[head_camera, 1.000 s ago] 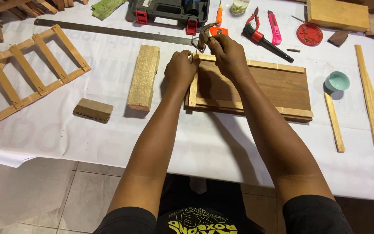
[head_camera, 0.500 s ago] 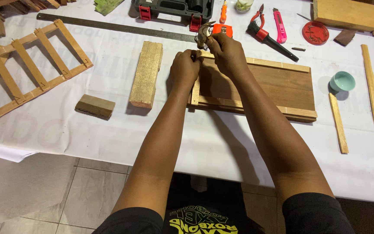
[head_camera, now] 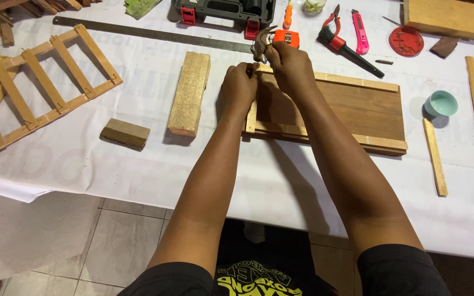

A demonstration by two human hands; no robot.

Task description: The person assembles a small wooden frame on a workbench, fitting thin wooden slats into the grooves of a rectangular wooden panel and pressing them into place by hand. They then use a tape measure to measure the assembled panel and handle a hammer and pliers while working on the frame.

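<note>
A dark wooden board (head_camera: 352, 107) edged with pale strips lies flat on the white-covered table (head_camera: 303, 181). My right hand (head_camera: 291, 68) grips a metal claw hammer (head_camera: 259, 48) close to its head, just above the board's far left corner. My left hand (head_camera: 238, 87) rests at that same corner. Its fingertips are pinched together against the pale left strip (head_camera: 251, 118). Whatever they hold is too small to make out.
A thick wood block (head_camera: 190, 93), a small block (head_camera: 125, 133) and a slatted wooden frame (head_camera: 39, 87) lie to the left. At the back are a steel ruler (head_camera: 138, 33), tool case (head_camera: 223, 10), orange tape measure (head_camera: 287, 37), pliers (head_camera: 333, 16) and a pink knife (head_camera: 360, 33). A teal bowl (head_camera: 440, 103) and loose strips (head_camera: 435, 156) lie right.
Both hands stay at the board's far left corner. The hammer head shifts only slightly above it, and the view has drifted a little.
</note>
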